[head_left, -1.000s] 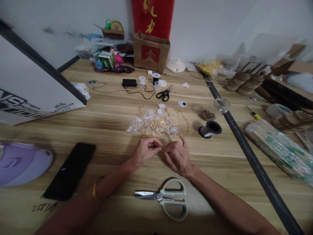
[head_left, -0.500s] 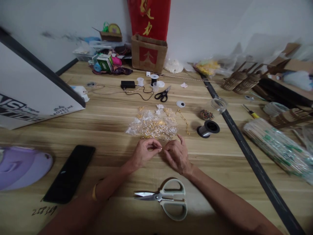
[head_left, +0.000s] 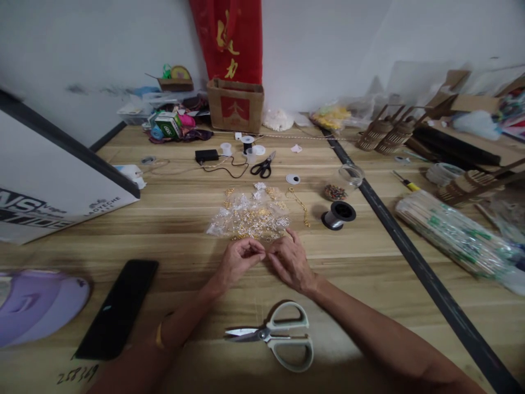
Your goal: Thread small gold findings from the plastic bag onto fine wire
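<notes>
My left hand [head_left: 240,261] and my right hand [head_left: 289,261] meet fingertip to fingertip on the wooden table [head_left: 184,241]. Both pinch something tiny between thumb and fingers; I cannot make out what it is. Just beyond them lies a pile of small gold and silver metal pieces in clear plastic bags [head_left: 251,213]. A short gold chain [head_left: 301,206] lies to the right of the pile. Grey-handled scissors [head_left: 275,335] rest between my forearms, close to me.
A spool of silvery wire [head_left: 338,214], a bead dish [head_left: 335,192] and a glass jar [head_left: 351,174] sit right of the pile. Black scissors [head_left: 262,166] lie farther back. A black phone [head_left: 117,307] and purple cap [head_left: 39,303] are at left. A bundle of sticks [head_left: 455,235] lies at right.
The camera has tilted up a little, so everything sits slightly lower and left. My two hands have drawn closer together, fingertips now touching.
</notes>
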Demonstrator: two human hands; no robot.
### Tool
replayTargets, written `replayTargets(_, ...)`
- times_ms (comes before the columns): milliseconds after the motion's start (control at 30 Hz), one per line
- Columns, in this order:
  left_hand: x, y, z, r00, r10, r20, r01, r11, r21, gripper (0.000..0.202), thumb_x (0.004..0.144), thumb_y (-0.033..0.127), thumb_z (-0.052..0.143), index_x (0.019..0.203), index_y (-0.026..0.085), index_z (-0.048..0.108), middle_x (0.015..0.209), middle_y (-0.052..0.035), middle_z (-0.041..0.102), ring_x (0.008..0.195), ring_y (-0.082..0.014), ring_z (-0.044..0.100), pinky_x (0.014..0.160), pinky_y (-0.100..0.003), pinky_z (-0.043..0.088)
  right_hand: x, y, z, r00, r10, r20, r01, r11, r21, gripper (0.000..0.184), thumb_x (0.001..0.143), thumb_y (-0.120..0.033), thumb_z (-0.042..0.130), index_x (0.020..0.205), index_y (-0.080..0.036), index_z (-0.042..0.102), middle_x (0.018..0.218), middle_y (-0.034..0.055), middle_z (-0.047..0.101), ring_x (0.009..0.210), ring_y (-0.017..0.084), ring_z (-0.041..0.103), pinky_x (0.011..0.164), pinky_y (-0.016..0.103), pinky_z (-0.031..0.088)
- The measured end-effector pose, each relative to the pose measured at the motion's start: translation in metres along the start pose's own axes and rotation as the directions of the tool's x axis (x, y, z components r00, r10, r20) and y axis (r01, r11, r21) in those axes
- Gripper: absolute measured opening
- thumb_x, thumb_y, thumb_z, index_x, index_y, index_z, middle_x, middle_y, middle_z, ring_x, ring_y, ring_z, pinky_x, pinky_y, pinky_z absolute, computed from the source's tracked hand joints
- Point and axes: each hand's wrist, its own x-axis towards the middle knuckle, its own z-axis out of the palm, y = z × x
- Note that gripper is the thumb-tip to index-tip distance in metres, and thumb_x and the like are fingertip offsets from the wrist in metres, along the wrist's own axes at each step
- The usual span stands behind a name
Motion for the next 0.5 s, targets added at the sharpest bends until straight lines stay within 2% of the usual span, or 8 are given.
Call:
replayTargets(200,0.006,0.0,-0.012,0.994,0.025,-0.11,-0.016,0.996,0.084,0.013,0.069,0.025,0.068,0.075,0.014,0.064,0.069,-0.0009,0.065,0.065,-0.0121,0.06,0.063,-0.021,0.047,0.003,0.002,0.0,0.99,0.12,-0.077,-0.11,0.987,0.117,0.007,0.088,-0.018,0.046,0.082,-0.021,0.049,0.074,-0.0007,0.057,0.071,0.014,0.055,0.099,0.044,0.035)
replayTargets(300,0.009,0.0,-0.018,0.986,0.074,-0.149,-0.049,0.986,0.162,0.012,0.071,0.026,0.067,0.074,0.014,0.064,0.069,-0.0013,0.066,0.065,-0.0128,0.06,0.062,-0.022,0.047,0.005,0.004,0.001,0.961,0.256,-0.108,-0.23,0.951,0.206,0.01,0.088,-0.02,0.046,0.079,-0.02,0.051,0.072,0.0004,0.057,0.07,0.015,0.054,0.085,0.037,0.043)
replayTargets(400,0.01,0.0,-0.02,0.981,0.126,-0.151,-0.086,0.965,0.247,0.01,0.071,0.025,0.066,0.073,0.015,0.066,0.069,-0.0019,0.067,0.066,-0.0134,0.061,0.064,-0.022,0.048,0.005,0.006,0.002,0.921,0.369,-0.122,-0.323,0.901,0.289,0.011,0.088,-0.023,0.047,0.08,-0.019,0.053,0.074,0.0023,0.057,0.072,0.016,0.054,0.07,0.03,0.044)
replayTargets(500,0.01,-0.001,-0.02,0.976,0.188,-0.114,-0.136,0.924,0.357,0.008,0.072,0.022,0.064,0.074,0.016,0.068,0.071,-0.0023,0.068,0.067,-0.0141,0.061,0.064,-0.022,0.048,0.004,0.008,0.003,0.908,0.404,-0.113,-0.346,0.874,0.34,0.011,0.088,-0.024,0.048,0.08,-0.019,0.054,0.075,0.0024,0.058,0.074,0.016,0.054,0.069,0.029,0.044)
